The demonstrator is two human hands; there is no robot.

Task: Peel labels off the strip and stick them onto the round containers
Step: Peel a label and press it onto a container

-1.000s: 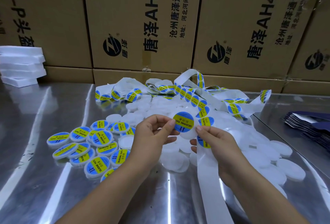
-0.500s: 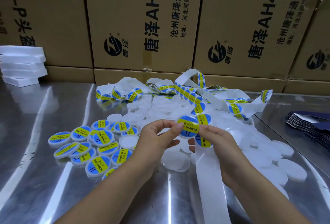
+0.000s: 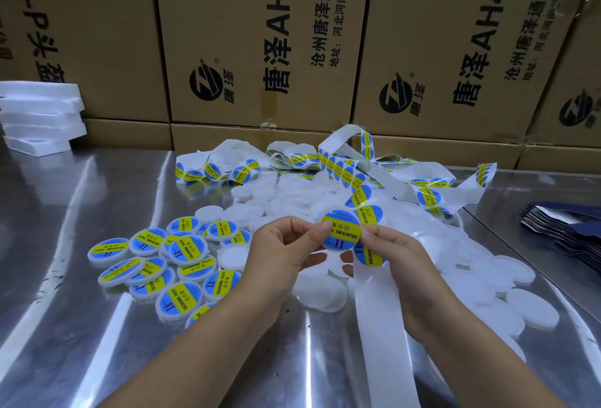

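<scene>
My left hand point(image 3: 286, 248) pinches a white round container point(image 3: 341, 234) whose top carries a blue and yellow label. My right hand point(image 3: 393, 255) touches that container's right edge with thumb and fingertips and also holds the white label strip point(image 3: 379, 313), which hangs down toward me. More blue and yellow labels sit on the strip just above and below my right hand. The strip runs back in loops point(image 3: 351, 160) over a heap of plain white containers point(image 3: 487, 277). Several labelled containers point(image 3: 169, 264) lie grouped at the left.
Everything rests on a shiny metal table point(image 3: 81, 326). Brown cardboard boxes point(image 3: 260, 33) form a wall at the back. White foam slabs point(image 3: 39, 115) are stacked at the far left. A pile of dark blue sheets point(image 3: 566, 228) lies at the right edge.
The label has come down flat onto the container held between my hands, and the container has turned so its face points up at me. Both hands stayed close together.
</scene>
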